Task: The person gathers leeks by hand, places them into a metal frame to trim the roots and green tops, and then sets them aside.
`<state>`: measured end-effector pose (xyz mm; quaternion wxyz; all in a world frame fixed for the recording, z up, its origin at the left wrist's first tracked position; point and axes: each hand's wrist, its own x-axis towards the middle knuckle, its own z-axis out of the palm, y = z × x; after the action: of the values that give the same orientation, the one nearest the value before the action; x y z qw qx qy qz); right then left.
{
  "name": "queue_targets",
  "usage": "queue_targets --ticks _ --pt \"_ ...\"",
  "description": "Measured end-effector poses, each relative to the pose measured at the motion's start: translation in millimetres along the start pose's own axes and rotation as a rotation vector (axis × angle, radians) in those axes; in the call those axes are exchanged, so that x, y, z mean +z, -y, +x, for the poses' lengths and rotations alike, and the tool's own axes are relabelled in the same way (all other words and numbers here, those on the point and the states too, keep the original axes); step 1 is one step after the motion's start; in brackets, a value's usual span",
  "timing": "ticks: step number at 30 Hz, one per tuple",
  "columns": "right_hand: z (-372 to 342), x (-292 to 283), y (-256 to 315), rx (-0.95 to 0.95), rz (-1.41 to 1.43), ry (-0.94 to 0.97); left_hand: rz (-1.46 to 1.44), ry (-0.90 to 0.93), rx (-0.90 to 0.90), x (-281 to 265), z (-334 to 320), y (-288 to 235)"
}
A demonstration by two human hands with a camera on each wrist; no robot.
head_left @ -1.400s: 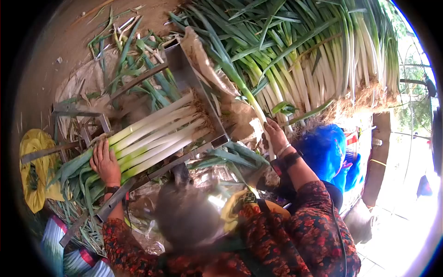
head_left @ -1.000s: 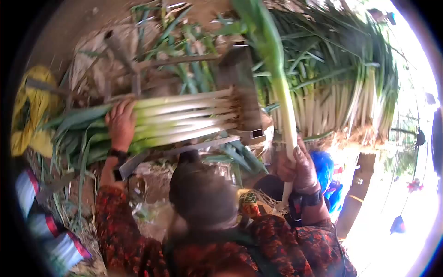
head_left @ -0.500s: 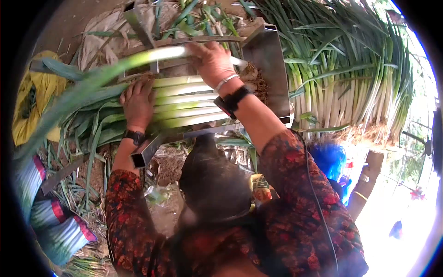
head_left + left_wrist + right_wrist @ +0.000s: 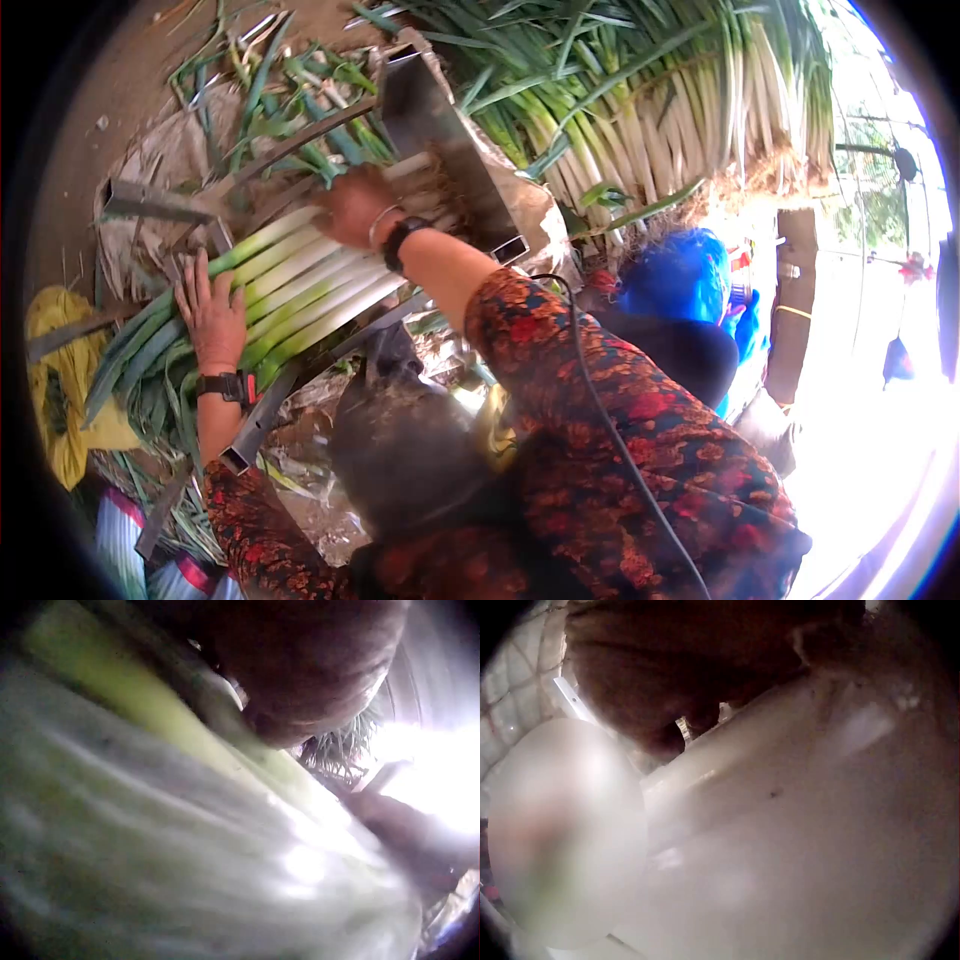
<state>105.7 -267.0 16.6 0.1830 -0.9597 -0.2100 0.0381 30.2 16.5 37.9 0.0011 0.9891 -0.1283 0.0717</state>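
A row of leeks (image 4: 300,275) lies side by side in a metal frame (image 4: 430,110), roots toward its upright end plate. My left hand (image 4: 212,318) lies across their green part with its fingers straight and spread. In the left wrist view, pale green leek stalks (image 4: 187,817) pass close under the dark hand (image 4: 315,667). Farther up the row, my right hand (image 4: 358,205), blurred, is over the white shafts near the far rail. The right wrist view has its fingers (image 4: 630,690) along the edge of a white shaft (image 4: 780,810); I cannot tell whether they grip it.
A big pile of leeks (image 4: 650,130) lies at the upper right, roots toward the person. Loose leaves (image 4: 270,100) litter a pale sack beyond the frame. A yellow bag (image 4: 70,400) lies at the left, a blue plastic bag (image 4: 685,275) at the right. Printed bags (image 4: 120,540) stand lower left.
My right hand has carried a leek from the pile side over to the frame and laid it along the row's far side. My left hand has stayed on the leeks while the head view turned.
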Motion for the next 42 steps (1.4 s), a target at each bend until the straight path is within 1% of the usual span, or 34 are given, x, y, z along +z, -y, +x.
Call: queue_targets --ticks 1,2,4,5,6,7,8,9,11,12,13,15,16,17,18,19,21,23,24,27,28,29,30,31,32,33,34,35,36,37,38,39,40,42 --pt "1 -1 1 0.015 -0.013 0.020 0.004 -0.006 0.028 5 1 2" --pt "1 -1 4 0.029 -0.020 0.039 -0.045 -0.002 0.012 9 -1 6" --pt "-2 6 20 0.059 0.158 -0.034 -0.140 0.011 -0.021 11 -7 11" --pt "-8 8 24 0.073 0.239 -0.072 -0.152 -0.021 -0.003 5 -8 6" --pt "-26 -19 35 0.029 0.348 -0.128 -0.159 -0.039 -0.015 8 -7 4" --pt "-50 -62 50 -0.016 0.462 -0.178 -0.164 -0.046 -0.033 11 -10 4" --pt "-76 -90 57 -0.093 0.615 -0.251 -0.145 -0.023 -0.021 14 -10 5" --pt "-97 -118 53 -0.183 0.768 -0.326 -0.120 -0.009 -0.017 16 -9 7" --pt "-135 -169 17 -0.312 0.706 -0.480 -0.091 0.032 -0.022 14 -8 7" --pt "-141 -173 -24 -0.476 0.710 -0.642 -0.091 0.052 -0.033 11 -7 6" --pt "-162 -184 -52 -0.143 0.632 -0.625 -0.092 0.065 -0.047 10 -5 3" --pt "-174 -163 -150 0.375 0.520 -0.627 -0.093 0.105 -0.079 5 -3 -3" --pt "-177 -156 -200 0.594 0.385 -0.620 -0.093 0.126 -0.093 2 -3 -6" --pt "-192 -135 -270 0.742 0.327 -0.586 -0.088 0.129 -0.091 2 -2 -5" --pt "-206 -127 -332 0.874 0.107 -0.515 -0.084 0.132 -0.092 6 -2 -3" --pt "-217 -129 -369 1.000 -0.116 -0.433 -0.081 0.141 -0.092 7 -3 -2" --pt "-239 -127 -419 1.191 -0.319 -0.437 -0.066 0.156 -0.095 8 -3 -2" --pt "-246 -129 -452 1.389 -0.089 -0.256 -0.066 0.158 -0.092 9 -3 -2" --pt "-249 -123 -453 1.335 -0.120 -0.265 -0.068 0.151 -0.090 9 -3 -3" --pt "-250 -109 -448 1.251 -0.077 -0.122 -0.078 0.124 -0.075 11 -2 -3" --pt "-246 -96 -433 1.123 -0.209 -0.099 -0.079 0.116 -0.064 13 -2 -1" --pt "-232 -104 -384 1.155 -0.078 -0.131 -0.082 0.113 -0.054 14 -6 1" --pt "-233 -87 -358 1.020 -0.044 -0.268 -0.078 0.122 -0.059 14 -6 1" --pt "-227 -86 -323 1.063 0.173 -0.340 -0.073 0.128 -0.067 13 -5 1" --pt "-230 -76 -295 1.012 0.308 -0.421 -0.066 0.138 -0.072 12 -4 2" --pt "-228 -75 -266 1.078 0.363 -0.369 -0.069 0.127 -0.070 12 -5 4" --pt "-230 -67 -249 1.145 0.608 -0.424 -0.076 0.115 -0.065 14 -6 5" --pt "-232 -63 -235 1.200 0.854 -0.480 -0.086 0.099 -0.062 16 -7 5" --pt "-232 -66 -225 1.226 0.798 -0.477 -0.082 0.099 -0.060 18 -7 7" --pt "-240 -55 -231 1.132 0.788 -0.572 -0.087 0.086 -0.051 18 -9 9" --pt "-255 -31 -252 1.036 0.774 -0.666 -0.095 0.072 -0.040 19 -9 11" --pt "-261 -22 -263 0.930 0.755 -0.756 -0.105 0.053 -0.035 20 -9 11" --pt "-250 -78 -217 1.100 0.921 -0.646 -0.115 0.055 -0.056 16 -8 6" --pt "-245 -136 -160 0.969 1.096 -0.547 -0.121 0.019 -0.046 19 -9 7"
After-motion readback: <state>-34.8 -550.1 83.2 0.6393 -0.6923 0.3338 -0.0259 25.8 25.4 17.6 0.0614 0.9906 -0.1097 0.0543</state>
